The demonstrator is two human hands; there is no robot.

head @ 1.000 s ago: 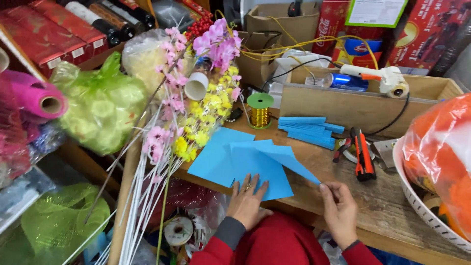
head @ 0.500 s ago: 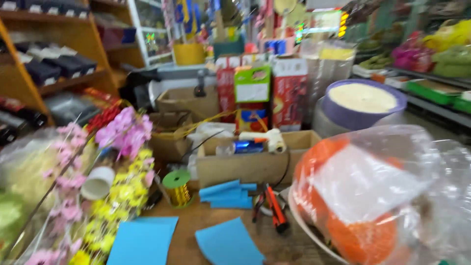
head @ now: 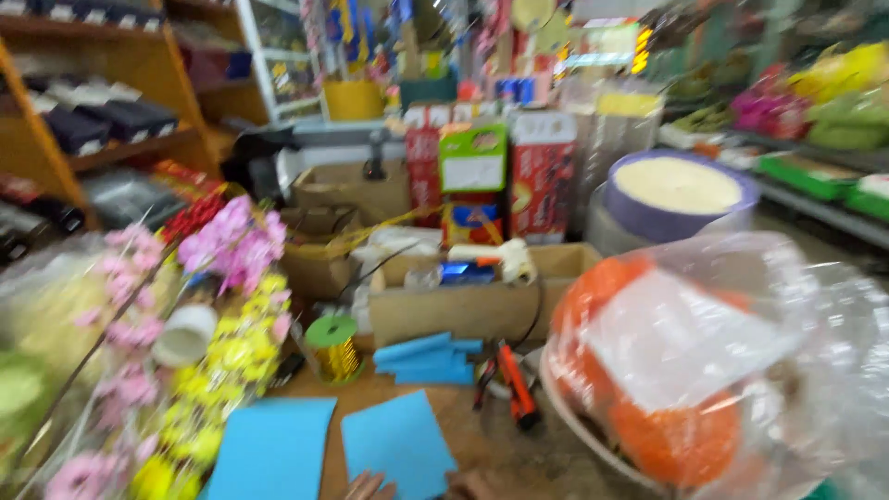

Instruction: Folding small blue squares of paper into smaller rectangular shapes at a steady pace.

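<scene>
Tilted further up than a second ago: then both hands lay flat on the blue sheets, now only fingertips (head: 363, 484) show at the bottom edge, touching the near edge of the right blue paper sheet (head: 400, 443). Which hand they belong to, and whether spread or pinching, cannot be told; frame is blurred.

Right blue paper sheet lies on the wooden table (head: 482, 444), near centre bottom. A second, larger blue sheet (head: 273, 449) lies just left of it, apart by a strip of bare wood. Beyond them, a stack of folded blue paper (head: 428, 359) sits against a shallow cardboard tray (head: 463, 310). Gold ribbon spool with green top (head: 331, 347) stands left of the stack. Red-handled tool (head: 517, 393) lies right of it.

Left: pink artificial flowers (head: 236, 243) above yellow ones (head: 227, 361), a white cup (head: 185, 335) between the stems. Right: clear plastic bag over orange material (head: 676, 370), resting in a pale basket.

Packages behind the tray: upright red carton (head: 542, 176) with a white label patch near its top, a green box with white rectangular panel (head: 473, 159), a red-and-yellow box under it. Brown open carton (head: 350, 190) to their left. Purple-rimmed round tub with cream top (head: 681, 190) to the right. Wooden shelving (head: 56, 139) with dark flat packets at far left.
</scene>
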